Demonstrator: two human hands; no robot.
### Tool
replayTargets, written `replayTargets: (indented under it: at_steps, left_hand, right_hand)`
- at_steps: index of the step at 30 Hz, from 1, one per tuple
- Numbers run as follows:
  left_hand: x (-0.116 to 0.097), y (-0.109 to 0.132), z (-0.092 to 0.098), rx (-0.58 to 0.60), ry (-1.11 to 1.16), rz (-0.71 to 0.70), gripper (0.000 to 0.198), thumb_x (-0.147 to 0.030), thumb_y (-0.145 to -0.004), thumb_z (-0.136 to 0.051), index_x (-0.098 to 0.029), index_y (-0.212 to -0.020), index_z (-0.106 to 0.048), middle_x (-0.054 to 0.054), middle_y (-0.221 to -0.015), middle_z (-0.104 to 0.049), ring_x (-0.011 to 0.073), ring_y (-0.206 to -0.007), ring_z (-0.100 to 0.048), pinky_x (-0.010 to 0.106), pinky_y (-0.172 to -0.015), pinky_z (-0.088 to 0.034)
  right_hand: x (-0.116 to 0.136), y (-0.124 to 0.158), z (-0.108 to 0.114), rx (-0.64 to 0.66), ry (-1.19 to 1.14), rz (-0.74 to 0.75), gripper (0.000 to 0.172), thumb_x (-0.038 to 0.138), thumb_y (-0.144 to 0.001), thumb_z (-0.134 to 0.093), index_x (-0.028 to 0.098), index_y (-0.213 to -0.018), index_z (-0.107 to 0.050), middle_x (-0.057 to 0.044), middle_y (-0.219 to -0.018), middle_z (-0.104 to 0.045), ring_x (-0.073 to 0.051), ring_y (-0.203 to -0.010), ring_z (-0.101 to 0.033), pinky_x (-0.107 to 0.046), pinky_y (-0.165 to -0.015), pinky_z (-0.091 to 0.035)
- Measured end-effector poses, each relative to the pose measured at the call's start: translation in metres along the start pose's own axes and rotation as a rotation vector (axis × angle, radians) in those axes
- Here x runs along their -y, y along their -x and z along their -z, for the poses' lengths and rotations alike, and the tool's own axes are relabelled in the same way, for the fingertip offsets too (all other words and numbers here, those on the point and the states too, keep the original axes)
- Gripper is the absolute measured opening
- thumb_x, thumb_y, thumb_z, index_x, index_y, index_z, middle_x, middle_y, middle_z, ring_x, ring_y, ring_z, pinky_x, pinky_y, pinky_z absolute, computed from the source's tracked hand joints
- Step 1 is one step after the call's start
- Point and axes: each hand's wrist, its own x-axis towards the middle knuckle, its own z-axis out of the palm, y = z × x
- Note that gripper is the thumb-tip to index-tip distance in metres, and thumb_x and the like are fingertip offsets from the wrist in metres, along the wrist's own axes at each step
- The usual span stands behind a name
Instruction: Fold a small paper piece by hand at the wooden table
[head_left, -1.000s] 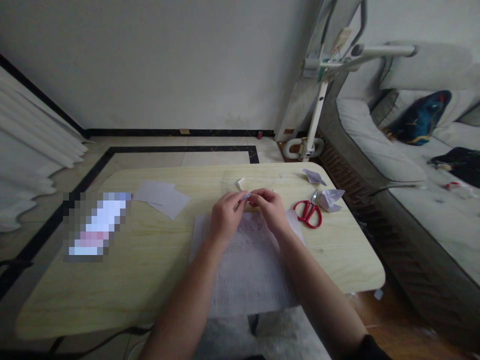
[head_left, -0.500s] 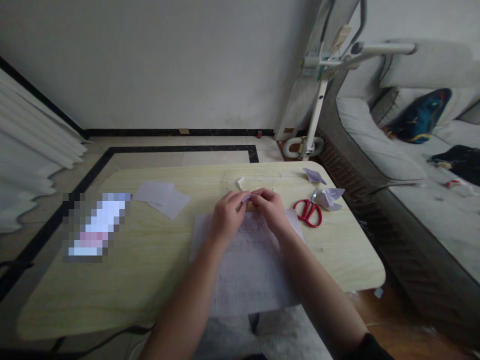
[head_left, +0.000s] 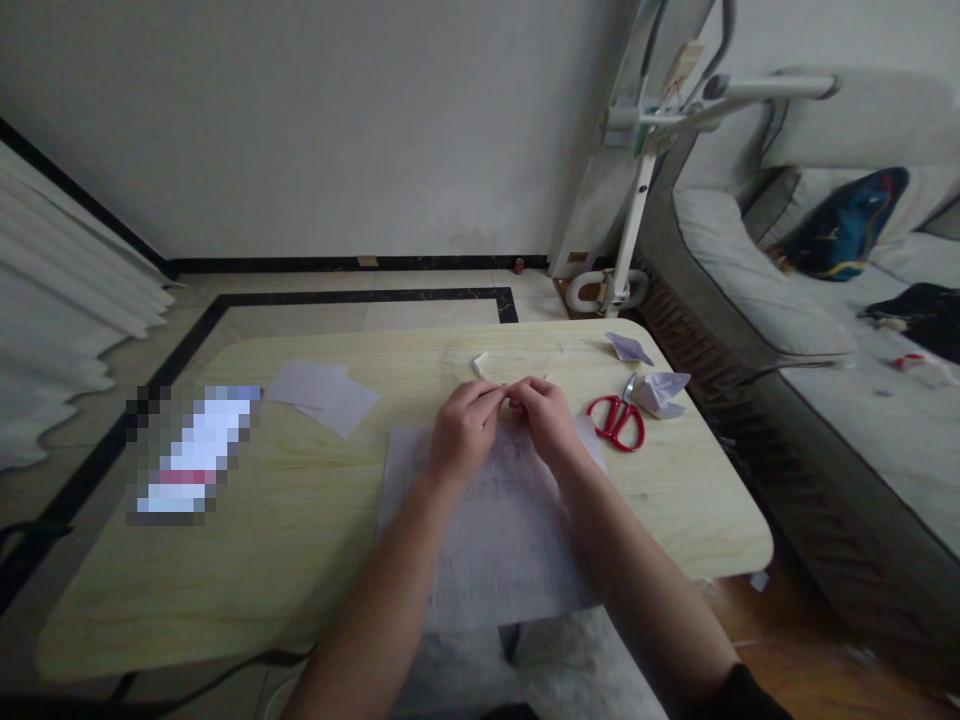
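Observation:
My left hand (head_left: 466,422) and my right hand (head_left: 541,412) meet fingertip to fingertip over the far edge of a large printed sheet (head_left: 517,545). Both are closed in a pinch on a small piece of folded paper, which the fingers now hide almost fully. Just beyond the left fingers lies a thin white paper strip (head_left: 480,366). Red-handled scissors (head_left: 616,420) rest to the right of my right hand, blades pointing away. Beside them sit a crumpled-looking folded paper (head_left: 663,394) and a smaller folded paper (head_left: 628,348).
Two overlapping white paper squares (head_left: 322,395) lie on the left part of the wooden table (head_left: 247,560). A blurred-out phone-like screen (head_left: 202,440) stands at the far left. A grey sofa (head_left: 787,280) and a white metal frame (head_left: 634,230) are beyond the right side.
The fingertips have drawn closer together, and the bit of paper that showed between them is now covered. My left hand has shifted slightly right.

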Motion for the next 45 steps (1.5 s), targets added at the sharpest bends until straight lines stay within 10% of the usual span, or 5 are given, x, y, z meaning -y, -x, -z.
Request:
replayTargets:
  at_steps: [12,45]
  left_hand:
    - [0.001,0.002,0.004,-0.197,0.062,0.123,0.014,-0.023,-0.089,-0.059,-0.018,-0.096,-0.070,0.006,-0.091,-0.074,0.0153,-0.082,-0.068,0.027,-0.077,-0.054]
    - [-0.015,-0.013,0.015,0.054,0.670,0.686,0.030,-0.044,-0.081,-0.064,-0.013,-0.079,-0.068,0.006,-0.068,-0.072,0.0155,-0.059,-0.066,0.025,-0.057,-0.053]
  right_hand:
    - [0.004,0.001,-0.001,0.162,-0.105,0.132,0.014,0.028,-0.070,-0.072,0.021,-0.082,-0.073,-0.001,-0.075,-0.068,-0.012,-0.062,-0.052,-0.027,-0.060,-0.040]
    - [0.005,0.001,-0.002,0.066,-0.057,0.156,0.022,0.038,-0.071,-0.071,0.019,-0.065,-0.062,0.003,-0.058,-0.055,-0.011,-0.053,-0.046,-0.026,-0.054,-0.037]
